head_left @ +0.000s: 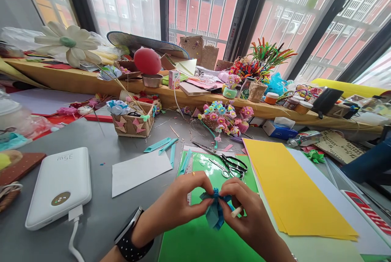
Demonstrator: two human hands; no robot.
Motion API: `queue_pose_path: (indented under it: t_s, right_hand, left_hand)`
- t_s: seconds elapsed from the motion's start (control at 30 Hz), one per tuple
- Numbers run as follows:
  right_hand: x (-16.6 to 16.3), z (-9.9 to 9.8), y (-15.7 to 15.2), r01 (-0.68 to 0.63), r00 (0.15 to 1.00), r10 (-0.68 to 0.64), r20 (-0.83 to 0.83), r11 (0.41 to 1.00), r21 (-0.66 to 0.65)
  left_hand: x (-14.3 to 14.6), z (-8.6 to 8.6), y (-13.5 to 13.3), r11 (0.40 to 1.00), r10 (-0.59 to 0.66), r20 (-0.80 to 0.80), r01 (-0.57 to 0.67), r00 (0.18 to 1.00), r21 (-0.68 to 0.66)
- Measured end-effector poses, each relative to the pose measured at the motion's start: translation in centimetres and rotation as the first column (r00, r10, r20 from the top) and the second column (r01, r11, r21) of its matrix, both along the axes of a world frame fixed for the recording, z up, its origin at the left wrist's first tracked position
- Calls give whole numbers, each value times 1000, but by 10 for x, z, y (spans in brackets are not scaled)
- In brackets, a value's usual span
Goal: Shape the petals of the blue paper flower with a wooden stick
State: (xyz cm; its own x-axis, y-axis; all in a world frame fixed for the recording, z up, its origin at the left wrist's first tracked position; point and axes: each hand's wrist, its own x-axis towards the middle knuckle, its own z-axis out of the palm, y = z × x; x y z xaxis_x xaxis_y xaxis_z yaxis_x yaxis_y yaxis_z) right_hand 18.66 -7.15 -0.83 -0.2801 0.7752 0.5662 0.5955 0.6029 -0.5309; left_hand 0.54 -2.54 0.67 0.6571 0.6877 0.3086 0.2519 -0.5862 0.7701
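Observation:
A small folded blue paper flower [214, 215] is pinched between my two hands over a green sheet [183, 239]. My left hand [192, 197], with a dark watch on its wrist, grips the flower's left side between thumb and forefinger. On the other side, my right hand [244, 207] pinches the flower too. A short pale stick [237, 212] rests within the right fingers. Just beyond the hands lie two pairs of scissors [233, 164], one large and one small. Folded light-blue paper strips [159, 145] lie near a white paper piece [140, 173].
A white power bank [61, 188] with a plugged cable stands at left. Yellow paper sheets [293, 188] lie at right. Behind are a cardboard box [132, 125], a bunch of yarn flowers [218, 117], a tissue pack [279, 128] and a crowded ledge [171, 101] beneath the windows.

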Motion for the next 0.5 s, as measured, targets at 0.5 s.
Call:
queue_pose_path:
  t_s: [0.5]
  right_hand:
    - [7,5,2,-52,997,51,65,999,12]
  left_hand:
    - [6,-4,-2,993,0,-24,3,1000,118]
